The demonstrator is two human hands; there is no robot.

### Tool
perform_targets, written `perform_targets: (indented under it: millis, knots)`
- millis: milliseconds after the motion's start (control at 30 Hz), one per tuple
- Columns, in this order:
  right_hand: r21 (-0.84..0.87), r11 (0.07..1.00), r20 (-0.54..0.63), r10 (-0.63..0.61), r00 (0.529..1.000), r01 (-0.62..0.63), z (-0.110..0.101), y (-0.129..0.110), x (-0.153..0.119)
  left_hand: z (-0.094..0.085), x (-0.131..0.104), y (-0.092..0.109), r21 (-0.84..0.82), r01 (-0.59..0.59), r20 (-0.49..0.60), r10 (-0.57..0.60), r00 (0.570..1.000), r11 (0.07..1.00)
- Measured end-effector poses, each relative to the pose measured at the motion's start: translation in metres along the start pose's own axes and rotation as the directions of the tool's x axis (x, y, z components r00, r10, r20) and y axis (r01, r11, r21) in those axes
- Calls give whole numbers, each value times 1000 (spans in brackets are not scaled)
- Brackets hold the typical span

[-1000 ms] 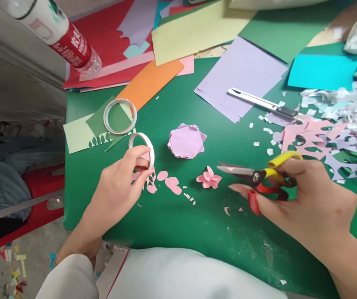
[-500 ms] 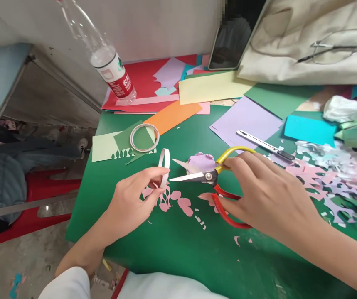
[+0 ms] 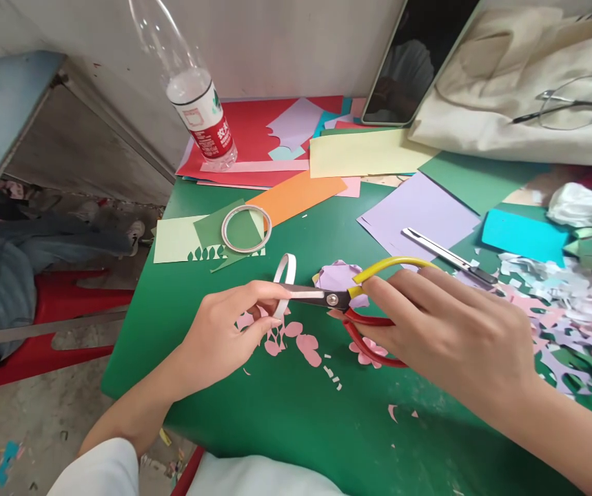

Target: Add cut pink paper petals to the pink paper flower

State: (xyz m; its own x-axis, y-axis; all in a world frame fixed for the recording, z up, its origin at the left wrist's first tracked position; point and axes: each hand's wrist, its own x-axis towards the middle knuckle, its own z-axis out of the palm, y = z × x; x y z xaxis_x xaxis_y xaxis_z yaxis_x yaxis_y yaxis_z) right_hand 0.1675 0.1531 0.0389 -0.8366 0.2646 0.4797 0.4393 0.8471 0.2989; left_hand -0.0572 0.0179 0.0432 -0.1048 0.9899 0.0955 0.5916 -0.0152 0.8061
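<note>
Near the middle of the green worktop (image 3: 275, 420), a little toward its left edge, the left hand (image 3: 223, 337) pinches a small white tape ring (image 3: 285, 279) between thumb and forefinger. The ring stands on edge, upright, its open face turned sideways, so only a narrow white hoop shows. A short strip of tape appears to run from it toward the right, though where it ends is hard to tell.

Just to the right, touching or nearly touching the ring, lie the scissors (image 3: 331, 299). Their long axis runs roughly left to right across the worktop, blade tips pointing left at the ring, and the blades look nearly closed. The right hand (image 3: 445, 331) grips the handles, fingers curled through a yellow loop above and a red loop below. So the ring sits directly off the blade tips, held by the nearer left hand, with the right hand well behind the pivot.

Under the hands lie pink paper petals (image 3: 303, 344) and small scraps. Behind the blades sits a lilac folded paper flower (image 3: 340, 275). A second tape ring (image 3: 247, 228) lies flat on green paper toward the left rear, a plastic bottle (image 3: 200, 114) stands at the back left corner, and a utility knife (image 3: 448, 255) rests on lilac paper to the right.
</note>
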Motion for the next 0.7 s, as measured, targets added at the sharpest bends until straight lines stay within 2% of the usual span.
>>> perform_targets:
  millis: [233, 367, 433, 500, 600, 700]
  knots:
    - [-74, 997, -57, 25, 998, -29, -2, 1, -3, -1, 4, -1, 69, -82, -23, 84, 996, 994]
    - [-93, 972, -15, 217, 976, -217, -11, 7, -17, -5, 3, -1, 275, -140, -56, 161, 985, 951]
    - [-69, 942, 63, 332, 941, -328, -17, 9, -29, -6, 1, -3, 454, -125, -14, 147, 989, 882]
    - [-96, 909, 129, 416, 900, -407, -23, 8, -43, -7, -1, -6, 589, -116, 82, 83, 993, 800]
    - [-153, 865, 254, 502, 827, -478, -28, 4, -63, -7, -2, -9, 660, -120, 210, -30, 977, 741]
    - [-165, 834, 376, 547, 748, -527, -27, -2, -81, -4, -1, -9, 664, -123, 218, -34, 975, 738]
